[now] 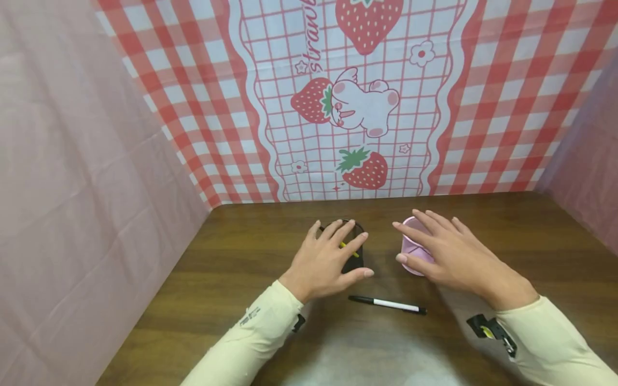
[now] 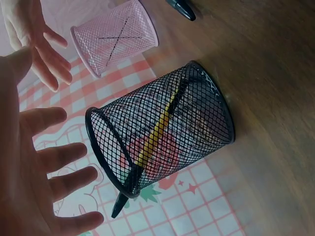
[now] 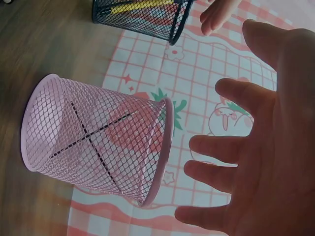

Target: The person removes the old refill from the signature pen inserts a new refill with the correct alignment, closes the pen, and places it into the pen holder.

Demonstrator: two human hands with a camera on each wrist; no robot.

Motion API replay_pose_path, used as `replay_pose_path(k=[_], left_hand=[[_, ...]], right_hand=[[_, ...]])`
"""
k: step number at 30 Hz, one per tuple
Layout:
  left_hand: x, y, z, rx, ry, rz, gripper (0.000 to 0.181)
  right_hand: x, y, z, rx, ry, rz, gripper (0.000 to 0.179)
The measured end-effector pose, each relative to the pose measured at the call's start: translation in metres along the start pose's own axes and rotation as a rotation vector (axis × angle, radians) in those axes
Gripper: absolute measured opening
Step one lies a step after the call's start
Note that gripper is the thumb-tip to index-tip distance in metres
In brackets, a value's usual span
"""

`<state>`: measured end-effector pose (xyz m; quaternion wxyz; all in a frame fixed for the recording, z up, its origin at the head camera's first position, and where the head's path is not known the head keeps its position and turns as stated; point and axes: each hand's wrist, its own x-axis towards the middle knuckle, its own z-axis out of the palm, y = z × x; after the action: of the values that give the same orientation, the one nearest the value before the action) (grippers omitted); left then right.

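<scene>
My left hand [image 1: 322, 264] hovers with fingers spread above a black mesh pen cup [image 2: 162, 130], apart from its rim in the left wrist view. Inside that cup leans a yellow pen with black ends [image 2: 155, 132], one tip poking past the rim. Over a pink mesh pen cup [image 3: 93, 137], marked with a dark cross, my right hand [image 1: 456, 256] is held with its fingers spread too. The right wrist view shows a gap between those fingers and the pink rim. On the table in front of both cups lies a white pen with black ends [image 1: 393, 305].
Both cups stand upright on a brown wood-grain table [image 1: 232, 252]. Behind it hangs a red-and-white checked cloth [image 1: 193, 96] with strawberry prints. A pale pink curtain [image 1: 87, 177] closes off the left side, and another pink cloth [image 1: 584, 166] the right.
</scene>
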<state>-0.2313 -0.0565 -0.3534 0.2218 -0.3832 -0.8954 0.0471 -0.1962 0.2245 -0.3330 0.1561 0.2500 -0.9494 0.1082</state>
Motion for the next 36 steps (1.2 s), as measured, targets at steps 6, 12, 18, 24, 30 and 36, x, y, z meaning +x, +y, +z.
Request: replay_pose_path(k=[6, 12, 18, 24, 30, 36], left_hand=[[-0.001, 0.001, 0.000, -0.028, 0.044, 0.021, 0.072], [-0.001, 0.001, -0.002, -0.039, 0.074, 0.025, 0.069], [0.000, 0.004, -0.003, -0.034, 0.102, 0.042, 0.066], [-0.003, 0.011, 0.001, -0.045, 0.106, 0.056, 0.065], [-0.005, 0.012, 0.004, -0.038, 0.159, 0.063, 0.062], [-0.009, 0.014, 0.008, -0.103, 0.141, 0.069, 0.059]], right_hand=[[0.000, -0.002, 0.000, 0.009, -0.001, -0.021, 0.065], [0.001, -0.003, 0.000, -0.007, 0.047, -0.066, 0.063], [0.002, -0.005, 0.000, -0.018, 0.093, -0.111, 0.060], [0.001, -0.007, 0.003, -0.037, 0.127, -0.170, 0.056], [0.001, -0.010, 0.004, -0.039, 0.117, -0.171, 0.055], [-0.002, -0.014, 0.007, -0.029, 0.099, -0.173, 0.055]])
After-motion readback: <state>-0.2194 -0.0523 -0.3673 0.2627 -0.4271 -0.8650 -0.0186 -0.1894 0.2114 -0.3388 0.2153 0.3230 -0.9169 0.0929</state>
